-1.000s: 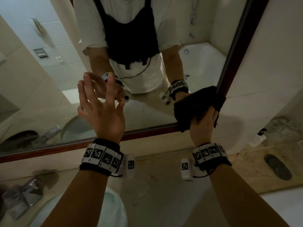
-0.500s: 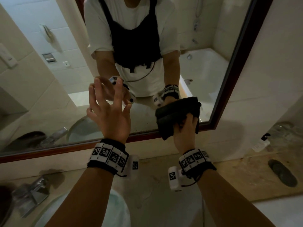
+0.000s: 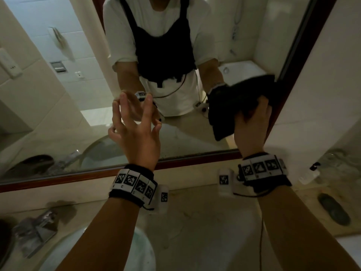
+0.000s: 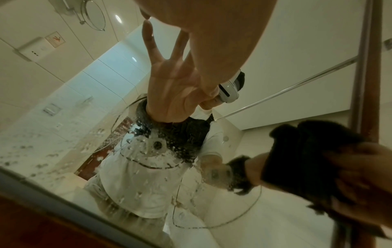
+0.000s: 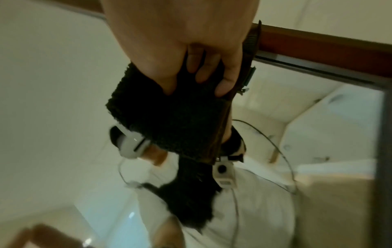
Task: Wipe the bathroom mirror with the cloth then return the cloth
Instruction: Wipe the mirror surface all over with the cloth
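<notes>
The bathroom mirror [image 3: 64, 106] has a dark red-brown frame and fills the wall ahead. My right hand [image 3: 254, 118] grips a folded black cloth [image 3: 228, 108] and presses it on the glass, hard against the frame's right side. In the right wrist view the fingers [image 5: 212, 70] curl into the cloth [image 5: 169, 117]. My left hand [image 3: 134, 114] is spread, its fingertips touching the glass left of the cloth and meeting their reflection. The left wrist view shows dried water spots on the lower glass [image 4: 63, 137] and the cloth [image 4: 307, 159] at the frame.
A stone counter [image 3: 205, 222] runs below the mirror, with a round basin [image 3: 140, 255] and a metal faucet [image 3: 35, 229] at the left. At the right stand a small pump bottle [image 3: 310, 173] and a dark oval dish [image 3: 334, 210]. A white wall meets the frame's right side.
My right hand swept the cloth left across the glass, then back right and a little up to the frame. The left hand stayed spread on the glass.
</notes>
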Tool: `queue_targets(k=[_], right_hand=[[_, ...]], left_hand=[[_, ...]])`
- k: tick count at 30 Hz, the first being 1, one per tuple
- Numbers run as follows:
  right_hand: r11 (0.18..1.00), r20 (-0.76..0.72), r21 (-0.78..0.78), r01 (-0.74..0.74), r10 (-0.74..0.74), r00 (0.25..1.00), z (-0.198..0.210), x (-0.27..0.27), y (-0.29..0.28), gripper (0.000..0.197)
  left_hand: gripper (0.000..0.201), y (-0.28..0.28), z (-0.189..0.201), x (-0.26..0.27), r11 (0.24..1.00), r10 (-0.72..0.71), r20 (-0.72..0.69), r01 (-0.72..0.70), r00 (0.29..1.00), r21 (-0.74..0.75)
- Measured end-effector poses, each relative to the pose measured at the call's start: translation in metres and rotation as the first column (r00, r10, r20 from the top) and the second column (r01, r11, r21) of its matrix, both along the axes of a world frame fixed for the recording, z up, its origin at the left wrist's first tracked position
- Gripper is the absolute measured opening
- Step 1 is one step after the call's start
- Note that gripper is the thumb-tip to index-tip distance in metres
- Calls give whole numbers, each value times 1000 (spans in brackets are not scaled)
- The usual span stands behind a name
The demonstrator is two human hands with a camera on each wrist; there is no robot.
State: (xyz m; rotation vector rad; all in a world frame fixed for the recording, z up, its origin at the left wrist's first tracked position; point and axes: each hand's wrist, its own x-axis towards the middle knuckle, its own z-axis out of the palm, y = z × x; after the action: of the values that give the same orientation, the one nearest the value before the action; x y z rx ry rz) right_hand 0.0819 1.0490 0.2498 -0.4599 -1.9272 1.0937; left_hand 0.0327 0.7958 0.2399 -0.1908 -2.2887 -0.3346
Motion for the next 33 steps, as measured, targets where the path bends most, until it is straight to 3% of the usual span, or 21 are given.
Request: queue_targets(k=[4,9,18,23,28,33], right_hand=[[1000,-23,6,4,-4,1000,11,-2,0,54],[994,15,-85,-69,70,997,-45,-1,-18,51],[977,124,-206,-51,78,989,-94,-5,-57,45],[976,171,-206,-70,107,979,-102,-8,-88,41],[948,129,-242,-205,241,962,-103,-12,-125,40],[961,58,-166,-221,233,971,-90,-15,-93,17]], left_hand=[[73,0,2,2,1000,-6,11,6,1000,23],[65,-1,5,3,1000,15,48,-14,999,-2],[82,-13,17,15,996,-21,123,32,992,-82],[86,-24,18,17,989,-78,139,94,987,-117],[86,-24,20,19,987,-93,149,111,984,-120],[87,-22,19,20,988,-65,141,84,988,-133]])
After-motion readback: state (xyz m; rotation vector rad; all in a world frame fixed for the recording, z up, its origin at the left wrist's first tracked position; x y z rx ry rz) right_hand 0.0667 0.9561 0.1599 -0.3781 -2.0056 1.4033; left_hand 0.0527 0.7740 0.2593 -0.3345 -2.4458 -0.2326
